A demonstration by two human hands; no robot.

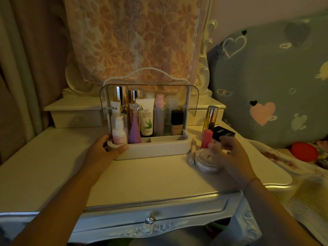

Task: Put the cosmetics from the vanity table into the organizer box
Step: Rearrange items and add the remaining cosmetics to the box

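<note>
Matt white plastic organizer box (156, 148) with clear glossy lid (190, 103), smooth painted vanity table (142, 178), shiny gold-capped bottle (211, 118)

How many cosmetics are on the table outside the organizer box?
5, all right of the organizer box: gold-capped bottle, black box, pink case, round jar, slim stick. The right hand may hide more.

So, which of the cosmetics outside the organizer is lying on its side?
The thin pale stick, flat on the table beside the organizer's right end. The gold-capped bottle and the pink lipstick stand upright.
</note>
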